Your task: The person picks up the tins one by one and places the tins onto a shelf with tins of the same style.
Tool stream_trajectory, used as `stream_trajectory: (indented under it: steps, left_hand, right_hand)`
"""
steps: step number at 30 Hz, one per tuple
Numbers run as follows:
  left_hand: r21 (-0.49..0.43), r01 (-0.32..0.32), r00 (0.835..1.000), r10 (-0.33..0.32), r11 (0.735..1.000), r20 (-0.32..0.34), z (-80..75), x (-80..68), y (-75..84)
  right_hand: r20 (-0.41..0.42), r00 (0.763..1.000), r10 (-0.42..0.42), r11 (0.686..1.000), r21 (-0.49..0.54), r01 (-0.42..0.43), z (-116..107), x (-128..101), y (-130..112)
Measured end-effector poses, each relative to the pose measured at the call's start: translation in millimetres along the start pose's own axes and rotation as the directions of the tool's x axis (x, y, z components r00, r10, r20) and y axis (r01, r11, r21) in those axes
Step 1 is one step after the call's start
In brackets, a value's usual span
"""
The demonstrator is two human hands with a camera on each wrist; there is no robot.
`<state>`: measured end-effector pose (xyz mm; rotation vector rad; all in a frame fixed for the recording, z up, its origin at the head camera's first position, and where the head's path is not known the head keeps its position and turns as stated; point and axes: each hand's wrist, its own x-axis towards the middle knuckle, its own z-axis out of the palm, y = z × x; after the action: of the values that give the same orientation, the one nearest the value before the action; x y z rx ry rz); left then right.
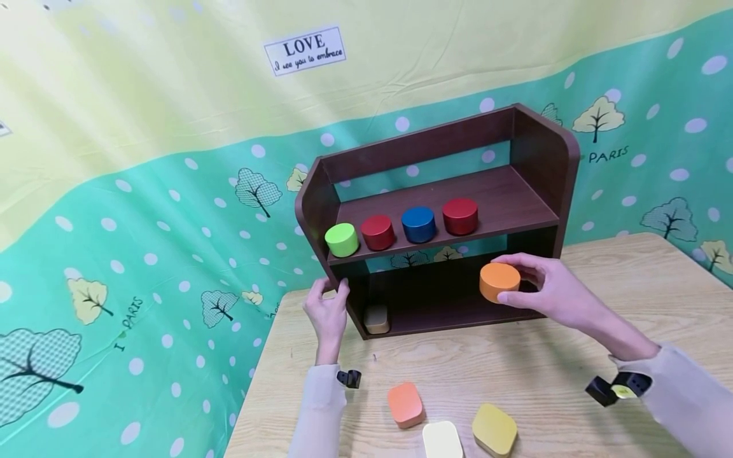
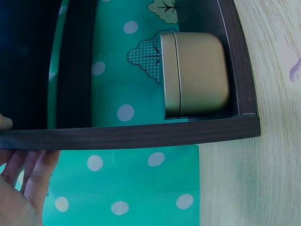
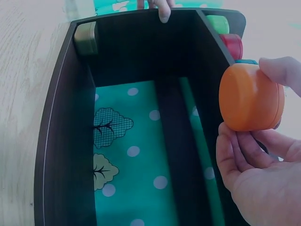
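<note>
In the head view my right hand (image 1: 546, 286) holds an orange round tin (image 1: 499, 282) between thumb and fingers, in front of the lower opening of a dark wooden shelf (image 1: 458, 123). My left hand (image 1: 328, 313) pinches the shelf's left side panel, thumb on the inner face and fingers outside. On the upper board stand a light green round tin (image 1: 342, 240), a red one (image 1: 378, 232), a blue one (image 1: 418, 224) and another red one (image 1: 460, 216). A gold rounded-square tin (image 2: 202, 73) sits in the lower left corner, close to my left hand.
On the wooden table (image 1: 630, 273), nearer to me, lie an orange-red rounded-square tin (image 1: 406, 405), a cream one (image 1: 443, 440) and a yellow one (image 1: 495, 430). A patterned cloth (image 1: 189, 267) hangs behind the shelf.
</note>
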<state>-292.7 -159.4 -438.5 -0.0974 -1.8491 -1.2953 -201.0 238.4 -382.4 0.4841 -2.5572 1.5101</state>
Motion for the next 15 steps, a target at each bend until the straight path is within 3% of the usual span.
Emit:
stream_trajectory:
  steps: [4,15]
  left_hand:
    - [0.014,0.006,1.000,-0.006,1.000,-0.014,2.5,-0.6,3.4]
    - [-0.024,-0.008,1.000,0.008,1.000,0.008,-1.4,0.5,-5.6]
  right_hand:
    - [-0.008,1.000,0.009,1.000,-0.003,-0.009,-2.5,1.4,-2.4]
    - [-0.056,0.998,-0.001,1.000,0.014,0.002,-10.1,2.9,-6.5]
